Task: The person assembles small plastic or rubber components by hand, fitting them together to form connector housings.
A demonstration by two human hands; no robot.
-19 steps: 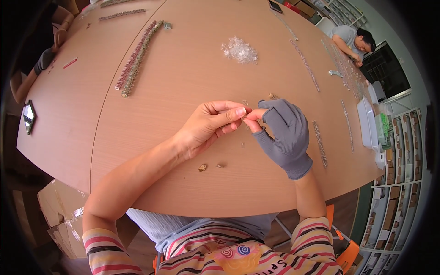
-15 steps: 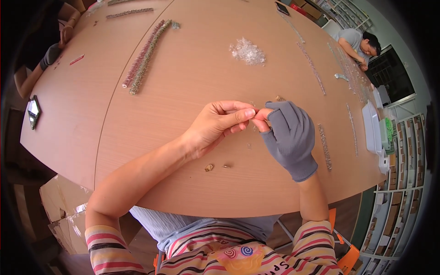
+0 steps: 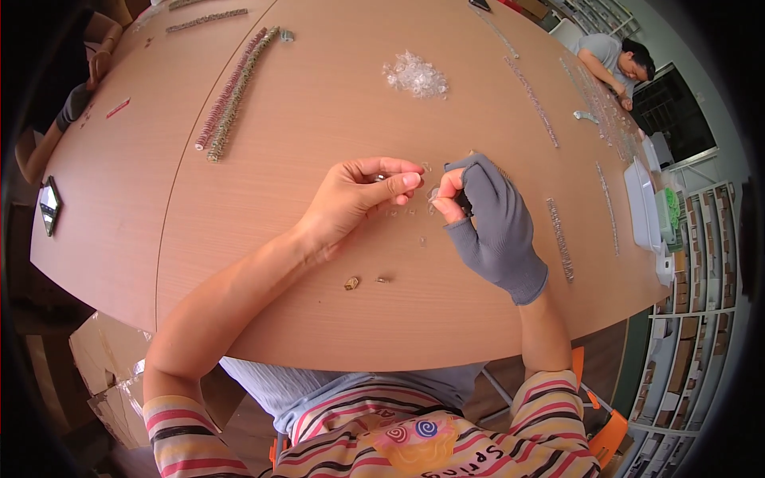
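Over a round wooden table [image 3: 239,239], a bare left hand [image 3: 355,199] pinches a tiny clear piece [image 3: 381,178] while the grey-gloved right hand [image 3: 486,219] pinches another small clear piece [image 3: 434,193] just beside it.

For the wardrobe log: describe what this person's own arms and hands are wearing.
The left hand is bare, and so is its forearm. The right hand wears a grey fingerless glove with a ribbed cuff at the wrist. Both upper arms have short sleeves striped in cream, pink, red and black.
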